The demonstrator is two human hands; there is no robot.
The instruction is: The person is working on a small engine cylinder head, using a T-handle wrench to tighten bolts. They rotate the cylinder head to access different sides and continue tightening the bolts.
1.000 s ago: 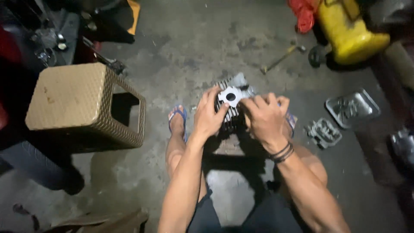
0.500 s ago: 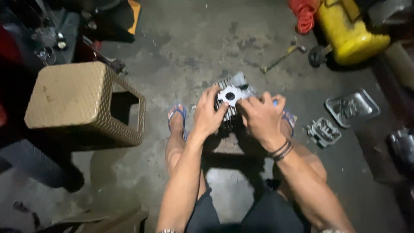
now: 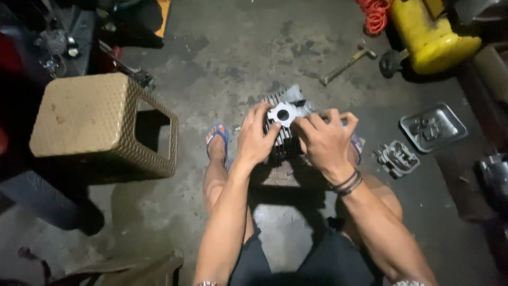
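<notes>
While both hands clasp it, a finned metal engine cylinder (image 3: 286, 124) sits low over the concrete floor (image 3: 222, 58), between the person's sandalled feet.

Likely heavy, rigid and greasy, it is best gripped across the fins. Left hand (image 3: 255, 139) wraps its left flank; right hand (image 3: 325, 142) closes over the right, fingers curled on top, forearms converging. Woven stool (image 3: 100, 124) stands left, metal tray (image 3: 434, 126) right.

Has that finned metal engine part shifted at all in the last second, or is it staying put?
No. The finned metal part keeps its spot relative to the hammer and the wicker stool; both hands remain on it.
</notes>
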